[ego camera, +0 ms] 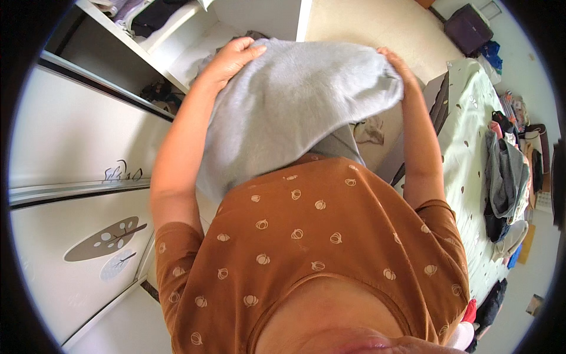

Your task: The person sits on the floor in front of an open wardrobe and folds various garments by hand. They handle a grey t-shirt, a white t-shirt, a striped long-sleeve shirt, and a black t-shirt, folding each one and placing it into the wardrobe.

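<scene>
A light grey cloth garment (305,88) is stretched between my two hands in front of my body; its exact kind cannot be made out. My left hand (234,59) grips its upper left edge, thumb on top. At the upper right corner, my right hand (395,64) pinches the fabric, with part of the fingers hidden behind it. The cloth hangs toward me, and its lower edge lies over the front of my brown patterned shirt. Behind the left side of the garment, darker clothing (255,34) shows in an open wardrobe compartment.
A white wardrobe (269,17) with sliding doors (88,132) stands at left, clothes on its shelves. To the right is a bed with a pale green sheet (464,146), bearing a heap of clothes (506,172). A dark suitcase (468,28) stands at the far right.
</scene>
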